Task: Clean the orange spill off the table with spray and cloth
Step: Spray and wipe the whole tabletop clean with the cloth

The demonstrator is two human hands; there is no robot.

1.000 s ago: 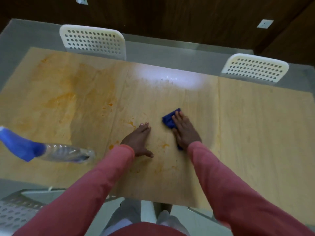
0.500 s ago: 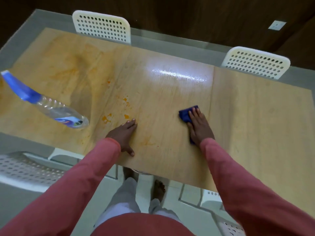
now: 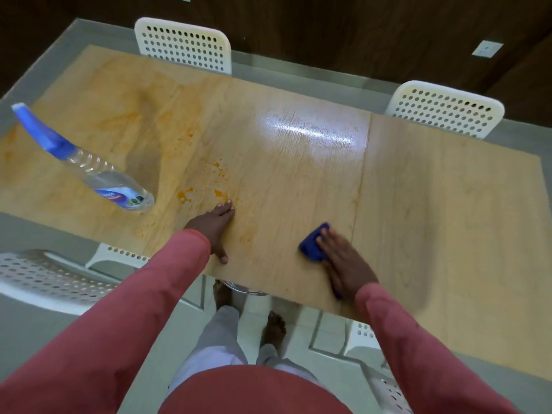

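Note:
A light wooden table (image 3: 448,204) carries orange spill (image 3: 186,195) as blobs near its front middle and a pale smear across its left half. My right hand (image 3: 346,264) presses flat on a dark blue cloth (image 3: 312,245) near the front edge. My left hand (image 3: 216,227) lies flat on the bare wood, fingers together, just below the orange blobs. A clear spray bottle (image 3: 98,171) with a blue trigger head stands on the left part of the table.
Two white perforated chairs (image 3: 183,44) (image 3: 445,109) stand at the far side, against a dark wood wall. Another white chair (image 3: 44,279) sits at the near left. My bare feet (image 3: 274,327) show on the pale floor below the table edge.
My right hand has dragged the blue cloth toward me, close to the front edge. The left hand stays planted on the wood. The view has shifted, showing more floor.

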